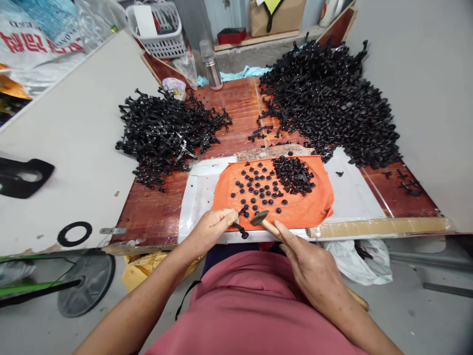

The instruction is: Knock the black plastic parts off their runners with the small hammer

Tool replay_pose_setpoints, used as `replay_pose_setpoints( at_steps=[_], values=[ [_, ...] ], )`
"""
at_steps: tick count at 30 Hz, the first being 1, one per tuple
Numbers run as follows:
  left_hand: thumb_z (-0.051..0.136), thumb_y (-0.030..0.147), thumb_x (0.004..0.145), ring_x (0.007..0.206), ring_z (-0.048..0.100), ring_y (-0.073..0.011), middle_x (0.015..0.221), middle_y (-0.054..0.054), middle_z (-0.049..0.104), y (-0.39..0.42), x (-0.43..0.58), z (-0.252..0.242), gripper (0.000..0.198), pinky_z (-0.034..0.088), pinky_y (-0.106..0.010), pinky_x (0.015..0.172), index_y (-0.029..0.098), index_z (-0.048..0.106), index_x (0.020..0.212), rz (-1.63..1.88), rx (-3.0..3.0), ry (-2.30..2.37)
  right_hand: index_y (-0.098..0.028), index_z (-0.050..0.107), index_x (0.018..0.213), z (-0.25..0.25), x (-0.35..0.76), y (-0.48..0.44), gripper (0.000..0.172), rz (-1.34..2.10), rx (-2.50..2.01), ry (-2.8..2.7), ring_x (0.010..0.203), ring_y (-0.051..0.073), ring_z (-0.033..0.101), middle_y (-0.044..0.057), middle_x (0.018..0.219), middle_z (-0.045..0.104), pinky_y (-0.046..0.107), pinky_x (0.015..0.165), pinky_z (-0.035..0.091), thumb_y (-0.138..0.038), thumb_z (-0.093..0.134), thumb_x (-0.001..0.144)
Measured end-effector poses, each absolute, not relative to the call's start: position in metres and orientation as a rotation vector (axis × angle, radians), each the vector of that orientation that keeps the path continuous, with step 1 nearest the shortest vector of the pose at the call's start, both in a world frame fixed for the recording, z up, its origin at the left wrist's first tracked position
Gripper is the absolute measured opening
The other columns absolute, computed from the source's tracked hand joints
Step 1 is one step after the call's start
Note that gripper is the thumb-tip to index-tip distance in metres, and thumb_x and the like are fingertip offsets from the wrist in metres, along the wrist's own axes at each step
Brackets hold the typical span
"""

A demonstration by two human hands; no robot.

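Observation:
My left hand [216, 224] pinches a black branched plastic piece [242, 230] above the front edge of an orange cloth [225, 185]. In my right hand [314, 261] is a small hammer [271, 228] with a dark greenish head and a pale wooden handle; its head sits just right of the plastic piece. Several round black plastic caps [263, 188] with short stems stand spread over the cloth. A small heap of loose black caps [294, 175] lies at the cloth's far right. Whether the hammer head touches anything beneath it, I cannot tell.
A tangled pile of black plastic pieces [158, 133] covers the table's left; a larger pile of black parts [328, 98] fills the right. Behind stand a steel flask [212, 71] and a white basket [164, 44]. Grey side panels [417, 74] flank the wooden table [236, 106].

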State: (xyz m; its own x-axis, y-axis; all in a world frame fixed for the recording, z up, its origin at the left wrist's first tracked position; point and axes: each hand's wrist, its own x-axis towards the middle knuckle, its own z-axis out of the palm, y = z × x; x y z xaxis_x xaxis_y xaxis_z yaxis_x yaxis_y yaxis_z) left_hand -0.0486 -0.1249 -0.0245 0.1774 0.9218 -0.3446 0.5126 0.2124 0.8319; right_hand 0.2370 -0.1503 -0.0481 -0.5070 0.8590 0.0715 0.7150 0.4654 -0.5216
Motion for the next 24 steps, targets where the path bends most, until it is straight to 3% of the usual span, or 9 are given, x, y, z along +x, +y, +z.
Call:
replay_pose_setpoints(
  at_steps=[13,19,24],
  values=[
    [0.036,0.043,0.099,0.06,0.039,-0.0113,0.062,0.004,0.037,-0.127,-0.038,-0.007,0.039,0.027,-0.024,0.059,0.02,0.041,0.067,0.263,1.737,1.647,-0.031,0.028,0.163,-0.052,0.236,-0.15,0.062,0.67,-1.324,-2.387,0.096,0.02,0.077,0.006,0.126,0.074,0.032,0.081,0.063,-0.018,0.043,0.103],
    [0.035,0.045,0.099,0.058,0.037,-0.0108,0.061,0.005,0.035,-0.126,-0.042,-0.008,0.042,0.025,-0.025,0.059,0.019,0.04,0.066,0.21,1.757,1.637,-0.033,0.03,0.162,-0.048,0.237,-0.148,0.061,0.669,-1.368,-2.419,0.098,0.021,0.076,0.005,0.125,0.074,0.031,0.075,0.062,-0.019,0.043,0.104],
    [0.038,0.043,0.098,0.056,0.041,-0.012,0.058,0.003,0.047,-0.124,-0.04,-0.005,0.043,0.024,-0.026,0.058,0.019,0.049,0.064,0.173,1.837,1.664,-0.033,0.026,0.163,-0.026,0.237,-0.141,0.06,0.574,-1.288,-2.386,0.088,0.019,0.076,0.005,0.119,0.076,0.03,0.078,0.06,-0.02,0.041,0.106]
  ],
)
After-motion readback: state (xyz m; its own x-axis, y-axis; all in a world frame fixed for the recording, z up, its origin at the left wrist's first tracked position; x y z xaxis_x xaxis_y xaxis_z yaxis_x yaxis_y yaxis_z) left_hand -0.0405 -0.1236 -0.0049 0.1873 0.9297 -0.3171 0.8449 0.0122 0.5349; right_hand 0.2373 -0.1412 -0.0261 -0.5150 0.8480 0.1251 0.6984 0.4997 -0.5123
